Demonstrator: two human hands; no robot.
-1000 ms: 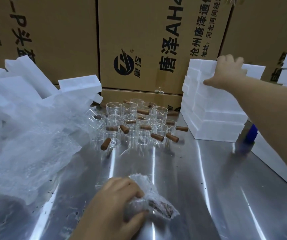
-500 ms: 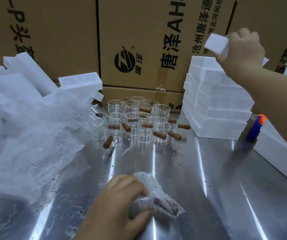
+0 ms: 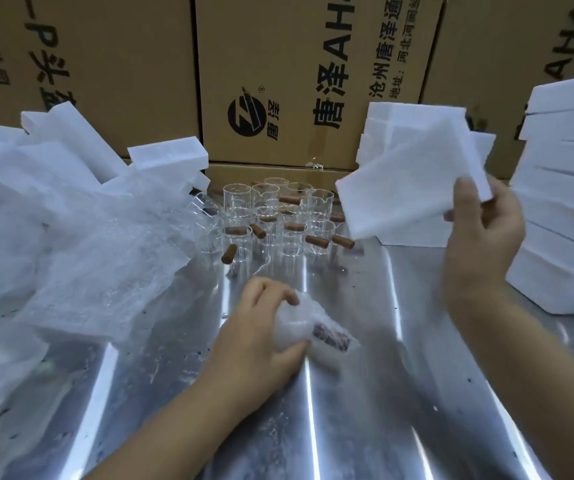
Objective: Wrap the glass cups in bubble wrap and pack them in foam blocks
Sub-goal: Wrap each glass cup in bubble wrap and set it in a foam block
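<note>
Wrapped cup (image 3: 309, 332) sits in the left hand (image 3: 261, 327), low down on the shiny table (image 3: 365, 427). The fingers curl over the top of it and the thumb tucks under, so this hand has a firm hold. The wrapped cup lies on its side. Its long way runs from the palm out to the right and a little toward the person. Something brown shows through the wrap at that far end.

The right hand (image 3: 479, 237) is up higher and off to the right. It grips a white block (image 3: 406, 178) by its lower right corner, fingers behind and thumb in front. The block is tipped, with its wide flat face toward the camera. I cannot see a hole or slot in it from here.

So the block is up, right and farther away from the wrapped cup, and the two are well apart. I think the next step is to bring them together, block down or cup up. The brown end points toward the side where the block is.

Past the left hand stand the bare cups (image 3: 271, 220), close together, with brown handles. A heap of bubble wrap (image 3: 105, 265) lies to the left. A stack (image 3: 562, 209) of white foam is on the right, and brown boxes (image 3: 296, 64) stand behind it all
</note>
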